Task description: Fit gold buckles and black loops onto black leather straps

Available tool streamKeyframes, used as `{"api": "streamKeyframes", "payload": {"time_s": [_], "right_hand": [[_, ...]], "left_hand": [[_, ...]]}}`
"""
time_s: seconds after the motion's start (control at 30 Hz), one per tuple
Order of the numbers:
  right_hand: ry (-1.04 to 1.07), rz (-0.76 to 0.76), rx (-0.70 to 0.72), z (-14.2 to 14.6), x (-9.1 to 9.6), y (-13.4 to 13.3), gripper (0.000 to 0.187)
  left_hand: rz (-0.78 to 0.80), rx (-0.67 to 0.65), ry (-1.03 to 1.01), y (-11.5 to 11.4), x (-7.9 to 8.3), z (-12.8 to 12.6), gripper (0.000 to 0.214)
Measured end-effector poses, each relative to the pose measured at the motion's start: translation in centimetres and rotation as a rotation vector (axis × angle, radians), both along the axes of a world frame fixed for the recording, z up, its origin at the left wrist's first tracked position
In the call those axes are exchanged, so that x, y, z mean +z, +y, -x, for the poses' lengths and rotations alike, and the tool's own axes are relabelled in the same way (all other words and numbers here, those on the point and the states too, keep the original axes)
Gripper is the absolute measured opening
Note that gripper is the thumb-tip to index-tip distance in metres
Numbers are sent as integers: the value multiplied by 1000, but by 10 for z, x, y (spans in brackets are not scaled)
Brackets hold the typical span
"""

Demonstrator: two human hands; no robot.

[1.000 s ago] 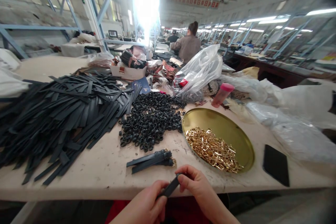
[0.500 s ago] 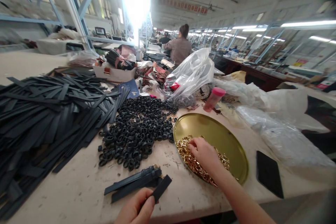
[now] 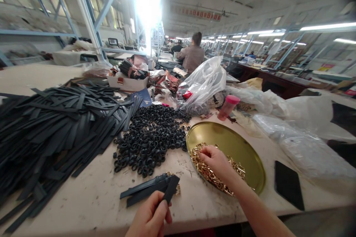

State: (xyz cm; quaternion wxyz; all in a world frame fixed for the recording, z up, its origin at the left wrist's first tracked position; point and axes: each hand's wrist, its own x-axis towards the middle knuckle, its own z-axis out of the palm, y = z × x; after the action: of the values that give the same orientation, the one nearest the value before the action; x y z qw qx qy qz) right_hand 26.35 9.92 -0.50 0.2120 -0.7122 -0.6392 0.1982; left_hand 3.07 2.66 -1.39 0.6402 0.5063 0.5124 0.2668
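Note:
My left hand point(image 3: 155, 213) pinches a short black strap point(image 3: 170, 189) between thumb and fingers, its free end pointing up and away. Just beyond it lie several black straps with gold buckles point(image 3: 147, 188) on the table. Over the round gold tray point(image 3: 230, 133), my right hand point(image 3: 213, 157) has its fingertips pressed together among a heap of small gold buckles point(image 3: 204, 168). Whatever those fingertips hold is too small to make out. Left of the tray is a pile of small black loops point(image 3: 152, 133).
A big heap of long black strips point(image 3: 61, 129) covers the table's left side. A dark phone-like slab point(image 3: 289, 185) lies right of the tray. Behind it stand a pink-lidded jar point(image 3: 228, 107) and clear plastic bags point(image 3: 205, 85). A co-worker point(image 3: 193, 53) sits further back.
The strap in my left hand has swung more upright, and that hand has moved slightly right. My right hand stays in the buckle heap. The whole view has shifted a little.

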Motion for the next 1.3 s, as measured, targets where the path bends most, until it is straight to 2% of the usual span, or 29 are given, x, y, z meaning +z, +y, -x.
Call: {"api": "streamKeyframes", "payload": {"time_s": [0.07, 0.13, 0.2, 0.3, 0.4, 0.63, 0.73, 0.9, 0.97, 1.03, 1.1, 1.2, 1.3], "right_hand": [[270, 37, 40, 21, 5, -25, 22], [830, 152, 41, 48, 4, -51, 22], [1218, 268, 37, 75, 1, -74, 25], [1425, 373, 24, 102, -5, -97, 30], [1471, 381, 8, 111, -9, -107, 29], [1550, 385, 23, 115, -20, -119, 30], [1457, 377, 26, 115, -27, -120, 31], [1164, 155, 97, 105, -31, -117, 26], [1098, 151, 143, 101, -30, -116, 22], [1122, 175, 122, 101, -29, -114, 23], [1209, 189, 35, 103, -28, -112, 29], [1332, 221, -74, 107, -28, -111, 37], [1395, 263, -64, 111, -34, -110, 41]], "left_hand": [[-42, 58, -67, 0, 3, -4, 31], [-60, 99, -131, -1, 3, -7, 33], [-51, 122, -163, -3, 2, -7, 33], [-28, 166, -137, -10, 0, -2, 29], [0, 217, -148, -20, 1, 4, 28], [97, 175, -273, -36, -1, 10, 29], [90, 157, -244, -36, 3, 14, 29], [70, 29, -59, -31, 10, 16, 29], [75, 14, -64, -30, 9, 14, 29], [65, 76, -89, -29, 6, 12, 28], [66, 123, -100, -29, 3, 10, 29], [83, 95, -113, -28, 0, 9, 31], [79, 85, -108, -25, -2, 9, 32]]}}
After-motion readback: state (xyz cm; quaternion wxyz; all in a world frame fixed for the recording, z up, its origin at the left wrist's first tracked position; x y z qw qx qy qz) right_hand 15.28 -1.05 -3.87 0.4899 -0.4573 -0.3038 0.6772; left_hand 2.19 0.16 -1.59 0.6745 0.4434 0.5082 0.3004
